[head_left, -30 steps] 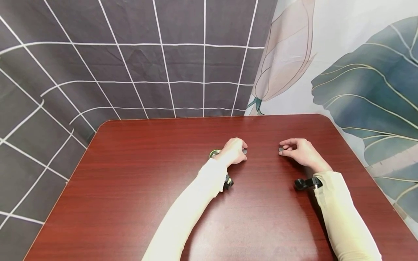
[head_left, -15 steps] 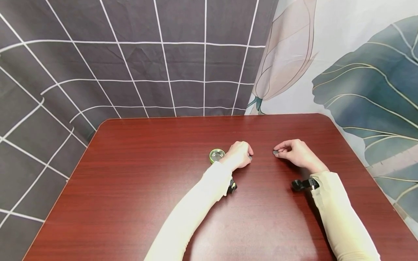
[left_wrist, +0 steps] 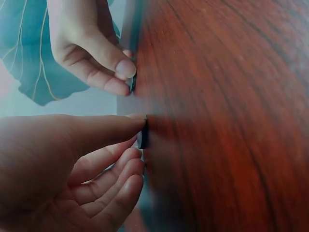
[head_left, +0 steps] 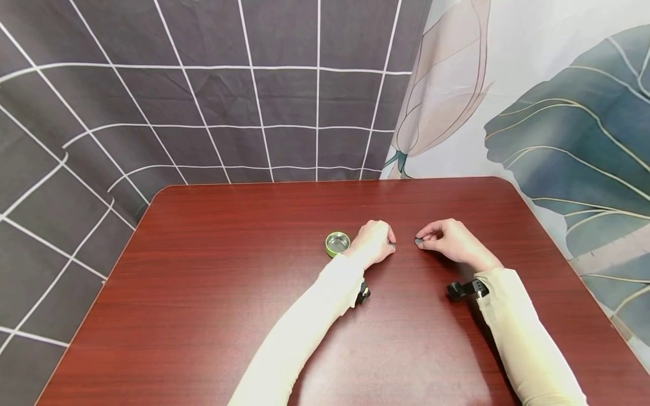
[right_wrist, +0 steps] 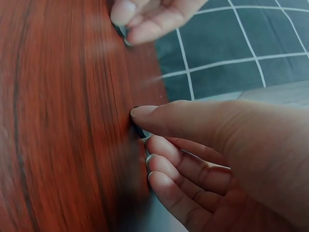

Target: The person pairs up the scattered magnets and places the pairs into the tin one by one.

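Between thumb and fingers my left hand (head_left: 372, 241) pinches a small, thin, dark round disc (left_wrist: 143, 135), held on edge right at the tabletop. My right hand (head_left: 453, 241) pinches a similar dark disc (head_left: 418, 241) by its edge, also close to the wood. The two hands face each other with a short gap of table between the discs. In the head view, fingers hide most of the left disc. A small round metal tin (head_left: 331, 253) with a green rim stands just left of my left hand, lidless, its silvery inside showing.
The reddish-brown wooden table (head_left: 213, 254) reaches back to a dark gridded curtain (head_left: 284, 96) and a leaf-patterned cloth (head_left: 574, 141) at the right. Black wrist cameras sit under both forearms, the right one (head_left: 459, 290) close to the tabletop.
My left hand has shifted right, uncovering the tin. The right hand has slid left with its disc, so the gap between the discs has narrowed.
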A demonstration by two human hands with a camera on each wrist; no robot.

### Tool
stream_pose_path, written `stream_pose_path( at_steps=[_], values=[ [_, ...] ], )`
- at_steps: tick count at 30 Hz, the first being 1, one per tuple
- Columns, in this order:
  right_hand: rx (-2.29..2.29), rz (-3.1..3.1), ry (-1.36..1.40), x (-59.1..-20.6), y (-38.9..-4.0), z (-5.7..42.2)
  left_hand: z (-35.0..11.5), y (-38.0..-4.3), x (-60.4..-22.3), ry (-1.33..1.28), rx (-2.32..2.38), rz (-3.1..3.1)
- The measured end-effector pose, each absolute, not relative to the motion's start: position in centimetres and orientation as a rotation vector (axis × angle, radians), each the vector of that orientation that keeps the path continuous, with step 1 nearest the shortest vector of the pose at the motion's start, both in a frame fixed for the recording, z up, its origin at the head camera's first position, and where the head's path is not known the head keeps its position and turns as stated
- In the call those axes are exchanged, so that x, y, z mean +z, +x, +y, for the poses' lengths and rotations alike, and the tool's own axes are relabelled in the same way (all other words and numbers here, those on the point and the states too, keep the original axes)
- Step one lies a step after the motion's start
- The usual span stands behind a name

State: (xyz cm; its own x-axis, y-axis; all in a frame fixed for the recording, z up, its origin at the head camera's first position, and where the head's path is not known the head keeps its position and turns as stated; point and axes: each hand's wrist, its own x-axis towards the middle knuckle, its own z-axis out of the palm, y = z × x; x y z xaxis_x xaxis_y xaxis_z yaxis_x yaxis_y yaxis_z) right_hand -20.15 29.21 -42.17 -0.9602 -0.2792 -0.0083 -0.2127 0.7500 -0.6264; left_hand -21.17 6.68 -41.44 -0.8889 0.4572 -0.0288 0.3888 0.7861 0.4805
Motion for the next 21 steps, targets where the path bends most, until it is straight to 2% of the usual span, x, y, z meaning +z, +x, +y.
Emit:
stream_pose_path(
  at_steps=[21],
  values=[
    [-1.041,2.812,-0.559,-42.4,-20.3,26.9,7.5,-21.4,-42.2,0.643,0.909,2.795]
  ],
)
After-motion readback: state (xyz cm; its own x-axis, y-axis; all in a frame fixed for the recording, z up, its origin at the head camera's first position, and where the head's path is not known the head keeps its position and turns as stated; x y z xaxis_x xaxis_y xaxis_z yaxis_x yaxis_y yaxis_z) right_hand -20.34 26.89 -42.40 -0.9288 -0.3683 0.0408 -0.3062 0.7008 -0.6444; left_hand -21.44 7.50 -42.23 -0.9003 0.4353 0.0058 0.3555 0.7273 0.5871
